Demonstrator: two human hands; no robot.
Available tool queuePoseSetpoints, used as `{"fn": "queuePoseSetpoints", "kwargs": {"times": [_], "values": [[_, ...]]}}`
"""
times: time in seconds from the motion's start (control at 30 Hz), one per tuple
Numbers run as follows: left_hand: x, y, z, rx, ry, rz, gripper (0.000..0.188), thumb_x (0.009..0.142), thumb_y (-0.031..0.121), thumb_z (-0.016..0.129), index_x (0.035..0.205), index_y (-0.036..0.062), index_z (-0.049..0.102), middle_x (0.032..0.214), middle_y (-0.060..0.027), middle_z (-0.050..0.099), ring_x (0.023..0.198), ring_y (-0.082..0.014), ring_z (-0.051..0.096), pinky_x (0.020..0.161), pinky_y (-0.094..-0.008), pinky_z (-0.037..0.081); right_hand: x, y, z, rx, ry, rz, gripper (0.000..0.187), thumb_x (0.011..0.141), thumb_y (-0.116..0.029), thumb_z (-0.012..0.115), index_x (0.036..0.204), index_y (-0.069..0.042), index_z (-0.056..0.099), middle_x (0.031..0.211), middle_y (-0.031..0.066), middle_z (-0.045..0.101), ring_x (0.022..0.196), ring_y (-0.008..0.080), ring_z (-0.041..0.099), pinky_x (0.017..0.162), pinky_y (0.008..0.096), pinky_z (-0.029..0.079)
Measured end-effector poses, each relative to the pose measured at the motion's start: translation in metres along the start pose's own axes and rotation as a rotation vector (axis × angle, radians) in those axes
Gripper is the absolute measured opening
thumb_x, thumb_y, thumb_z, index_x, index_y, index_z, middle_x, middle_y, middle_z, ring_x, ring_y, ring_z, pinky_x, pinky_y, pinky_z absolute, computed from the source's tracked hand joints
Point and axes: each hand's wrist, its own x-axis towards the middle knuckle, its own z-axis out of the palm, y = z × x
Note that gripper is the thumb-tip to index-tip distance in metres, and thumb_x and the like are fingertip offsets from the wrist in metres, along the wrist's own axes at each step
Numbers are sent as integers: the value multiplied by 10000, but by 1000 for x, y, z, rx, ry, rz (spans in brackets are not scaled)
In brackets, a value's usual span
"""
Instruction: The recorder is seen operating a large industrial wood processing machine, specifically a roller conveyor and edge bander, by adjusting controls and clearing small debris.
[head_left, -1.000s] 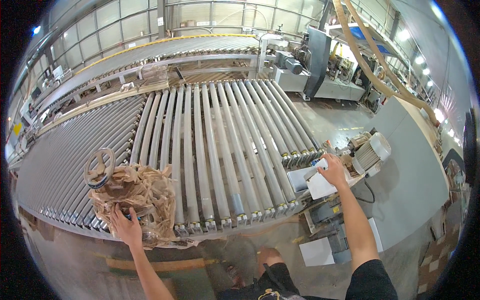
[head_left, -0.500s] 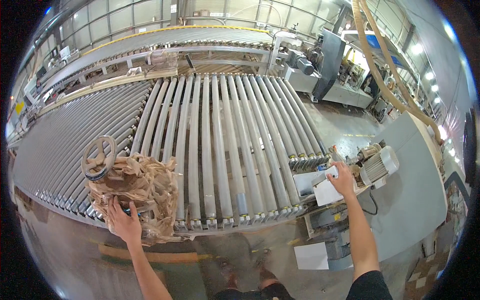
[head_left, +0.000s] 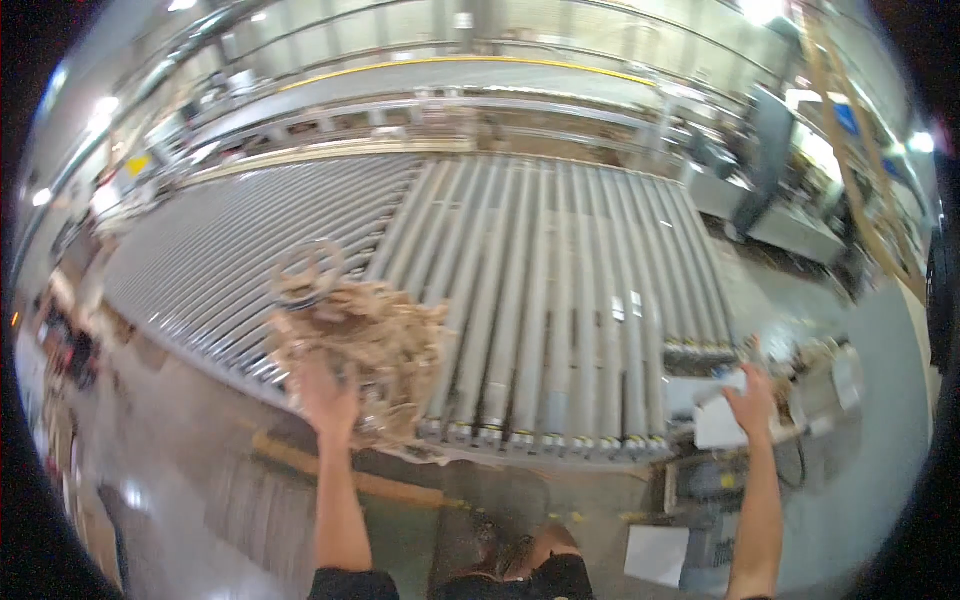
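Note:
The picture is smeared by motion. My left hand (head_left: 328,395) is against a bulky bundle in crumpled brown wrapping (head_left: 395,350), at the near edge of the roller conveyor; its fingers are too blurred to read. A round handwheel (head_left: 307,272) rises from the bundle's far left side. On the right, my right hand (head_left: 753,402) grips the upper edge of a white box-shaped piece (head_left: 715,425), thumb on the near side and fingers bent over it. The roller conveyor (head_left: 540,300) lies between my two hands.
A motor unit (head_left: 835,380) sits right of my right hand, beside a large grey panel (head_left: 890,370). Below it, a white sheet-like piece (head_left: 656,555) is near the floor. A machine with a dark cover (head_left: 765,165) stands at the far right; another conveyor line (head_left: 430,78) runs along the back.
The view has turned left, so the conveyor, bundle and both hands appear farther right. My left hand has shifted slightly on the wrapping; my right hand stays at the white piece.

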Motion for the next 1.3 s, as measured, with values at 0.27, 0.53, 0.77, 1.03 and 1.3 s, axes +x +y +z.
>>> {"fn": "queuePoseSetpoints", "kwargs": {"times": [0.27, 0.53, 0.77, 1.03, 1.3], "values": [[3, 9, -13, -177, -8, -39, 658, 996, 439, 698, 1485, 17, 567, 1563, -172, 547, 1496, -405, 446, 1274, -516, 332, 0, 27, 16, -61, 100, -98, 511, 862, -132, 831, 1316, -62, 606, 1339, 186, 622, 1304, 433, 560, 1112, 525, 451], [6, 16, -18, -214, -4, -68, 624, 983, 427, 718, 1444, 21, 606, 1524, -176, 582, 1453, -398, 492, 1241, -510, 372, 0, 44, 35, 61, 151, -127, 526, 858, -186, 858, 1309, -76, 611, 1338, 171, 620, 1311, 414, 563, 1122, 518, 445], [5, 14, -11, -246, 20, -63, 588, 987, 404, 724, 1424, 26, 618, 1489, -187, 617, 1406, -407, 554, 1169, -512, 451, 9, 48, 43, -17, 200, -65, 559, 859, -210, 868, 1328, -69, 598, 1394, 172, 614, 1378, 417, 529, 1222, 512, 387], [11, 13, -13, -237, 88, -27, 543, 965, 410, 735, 1363, 45, 677, 1417, -196, 667, 1322, -416, 614, 1121, -522, 462, 2, 35, 34, 36, 251, -137, 580, 834, -171, 880, 1321, -59, 589, 1368, 172, 617, 1357, 430, 533, 1208, 526, 396], [10, -3, -2, -142, 17, -45, 604, 1045, 514, 668, 1453, 70, 639, 1464, -173, 663, 1318, -409, 636, 1060, -544, 552, -8, 17, 19, 98, 128, -35, 587, 849, -195, 880, 1345, -56, 599, 1391, 169, 605, 1384, 412, 517, 1218, 514, 389]]}}
